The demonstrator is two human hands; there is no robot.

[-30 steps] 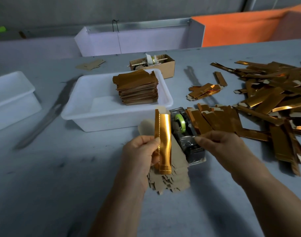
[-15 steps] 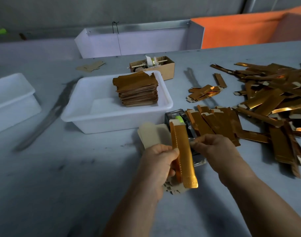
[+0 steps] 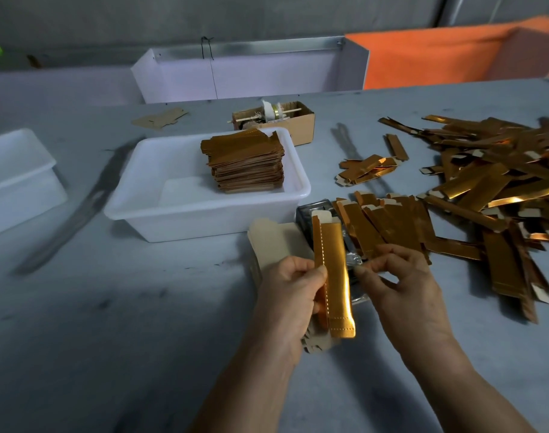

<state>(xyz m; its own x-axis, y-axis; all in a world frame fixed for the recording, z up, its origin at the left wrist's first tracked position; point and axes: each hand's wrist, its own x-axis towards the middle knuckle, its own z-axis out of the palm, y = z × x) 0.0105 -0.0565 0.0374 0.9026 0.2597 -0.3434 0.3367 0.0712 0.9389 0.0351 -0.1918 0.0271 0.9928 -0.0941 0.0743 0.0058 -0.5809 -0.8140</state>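
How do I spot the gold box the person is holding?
Find the white tub on the grey table. In front of its right corner, the left hand grips one gold sleeve. Only this one is lifted up; the other gold pieces lie flat.

**Tubs, a box and a gold heap on the bench**

On the grey table (image 3: 110, 307), a white tub (image 3: 204, 215) sits at eleven o'clock, with a stack of flat gold blanks (image 3: 245, 160) in its far right corner. A second white tub (image 3: 17, 170) lies at nine o'clock, cut by the frame edge. Just behind the first tub, at twelve, an open cardboard box (image 3: 304, 123) holds a white spool (image 3: 268, 109). A flat brown cutout (image 3: 160, 118) lies at eleven, further back. A loose heap of gold sleeves (image 3: 491, 176) spreads from two to three o'clock. Beyond the table stand a white partition (image 3: 267, 73) and an orange panel (image 3: 438, 57)
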